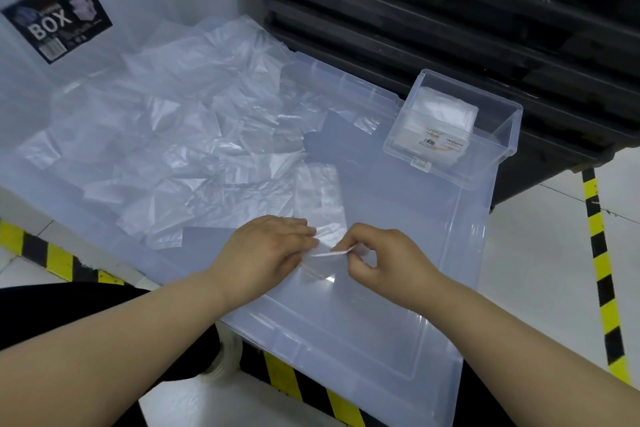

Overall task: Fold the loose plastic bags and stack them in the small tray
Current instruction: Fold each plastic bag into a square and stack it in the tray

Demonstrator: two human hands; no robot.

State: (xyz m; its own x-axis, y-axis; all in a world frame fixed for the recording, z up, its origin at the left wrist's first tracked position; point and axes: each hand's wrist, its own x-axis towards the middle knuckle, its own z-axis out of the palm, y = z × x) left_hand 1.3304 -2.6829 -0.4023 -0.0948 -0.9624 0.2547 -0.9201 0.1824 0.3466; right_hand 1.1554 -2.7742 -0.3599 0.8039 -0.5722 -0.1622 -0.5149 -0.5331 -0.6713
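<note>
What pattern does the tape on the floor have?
The floor tape has yellow and black stripes; head view.

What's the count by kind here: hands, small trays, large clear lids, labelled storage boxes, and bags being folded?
2 hands: left hand, right hand
1 small tray
1 large clear lid
1 labelled storage box
1 bag being folded
Total: 6
The pile of loose bags overlaps too much to count.

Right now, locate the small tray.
Head view, upper right: the small tray rests on the clear lid at its far right corner, beside the stacked black crates, folded bags inside.
</note>
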